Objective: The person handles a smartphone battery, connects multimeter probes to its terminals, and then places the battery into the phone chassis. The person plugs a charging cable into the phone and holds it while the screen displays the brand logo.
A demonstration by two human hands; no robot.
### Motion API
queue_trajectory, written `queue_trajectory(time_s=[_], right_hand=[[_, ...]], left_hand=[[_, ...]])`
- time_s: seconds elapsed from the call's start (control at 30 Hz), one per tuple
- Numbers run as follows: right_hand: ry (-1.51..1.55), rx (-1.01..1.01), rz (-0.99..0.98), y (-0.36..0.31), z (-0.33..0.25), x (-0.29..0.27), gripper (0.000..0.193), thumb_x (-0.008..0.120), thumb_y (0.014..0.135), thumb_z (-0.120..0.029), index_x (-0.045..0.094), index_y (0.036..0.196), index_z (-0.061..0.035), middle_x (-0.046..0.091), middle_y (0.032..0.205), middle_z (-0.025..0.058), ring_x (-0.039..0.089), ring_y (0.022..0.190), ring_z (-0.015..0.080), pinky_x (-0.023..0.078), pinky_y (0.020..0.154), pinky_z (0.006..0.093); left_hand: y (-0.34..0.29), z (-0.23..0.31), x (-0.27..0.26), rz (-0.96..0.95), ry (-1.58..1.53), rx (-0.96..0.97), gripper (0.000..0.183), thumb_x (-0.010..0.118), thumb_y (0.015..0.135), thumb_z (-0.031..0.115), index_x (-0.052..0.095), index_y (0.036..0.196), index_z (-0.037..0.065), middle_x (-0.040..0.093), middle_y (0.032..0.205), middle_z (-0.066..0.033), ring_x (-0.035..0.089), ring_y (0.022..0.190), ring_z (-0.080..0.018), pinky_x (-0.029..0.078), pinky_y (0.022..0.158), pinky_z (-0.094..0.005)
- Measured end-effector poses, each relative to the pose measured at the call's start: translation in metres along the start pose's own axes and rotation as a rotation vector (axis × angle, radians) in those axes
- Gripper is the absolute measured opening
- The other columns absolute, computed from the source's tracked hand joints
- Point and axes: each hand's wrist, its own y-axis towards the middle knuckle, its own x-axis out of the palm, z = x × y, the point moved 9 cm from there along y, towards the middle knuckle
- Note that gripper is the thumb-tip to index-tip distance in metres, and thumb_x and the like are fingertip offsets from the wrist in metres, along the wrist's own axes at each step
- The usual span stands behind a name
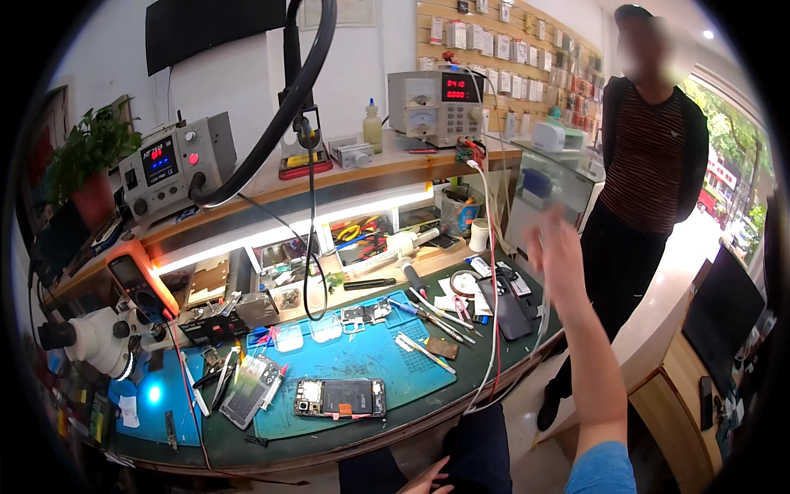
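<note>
My right hand (pixel 559 257) is raised beyond the bench's right end, in front of the glass cabinet, its fingers smeared by motion. Whether it holds anything cannot be told. Low at the bottom edge, my left hand (pixel 429 479) rests by my lap, partly cut off, its visible fingers stretched out and nothing seen in them. On the blue repair mat (pixel 354 350) lies an opened phone (pixel 340 398) with its inner parts and battery showing. Left of it is a phone frame (pixel 253 390), tilted on the mat's edge. A circuit board (pixel 366 314) lies farther back.
Tweezers (pixel 444 325), a dark phone (pixel 506 307) and a solder spool (pixel 464 284) lie at right. Hanging cables cross the bench. A microscope (pixel 95 342) and an orange multimeter (pixel 141 281) stand left; a power supply (pixel 436 107) sits on the shelf. A person (pixel 650 165) stands at right.
</note>
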Motion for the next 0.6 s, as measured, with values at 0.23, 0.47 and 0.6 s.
queue_trajectory(time_s=[0.23,0.47,0.6], right_hand=[[-0.848,-0.75,0.147,0.154,-0.051,0.092,0.027,0.066,0.098,-0.028,0.072,0.112,-0.006,0.07,0.129,0.0117,0.072,0.102,0.0318,0.057,0.086,0.0412],[-1.007,-0.65,0.214,0.197,-0.009,0.115,0.026,0.058,0.097,-0.021,0.068,0.119,-0.0104,0.057,0.152,0.0097,0.068,0.113,0.0377,0.055,0.095,0.0479],[-0.869,-0.465,0.19,0.198,-0.01,0.101,0.027,0.056,0.096,-0.02,0.068,0.118,-0.0097,0.066,0.136,0.0157,0.069,0.107,0.0395,0.054,0.092,0.05]], left_hand=[[-0.057,-0.105,-0.104,0.55,0.494,0.33,0.052,0.063,0.1,0.007,0.049,0.15,0.002,0.072,0.118,-0.0192,0.074,0.099,-0.0299,0.059,0.086,-0.0406],[-0.092,-0.077,-0.11,0.743,0.446,0.352,0.044,0.06,0.099,0.0,0.057,0.143,0.002,0.071,0.113,-0.0186,0.074,0.092,-0.0288,0.06,0.08,-0.0381],[-0.096,-0.075,-0.111,0.783,0.482,0.33,0.039,0.059,0.099,-0.001,0.061,0.137,0.002,0.07,0.111,-0.0178,0.074,0.091,-0.0291,0.06,0.079,-0.0377]])
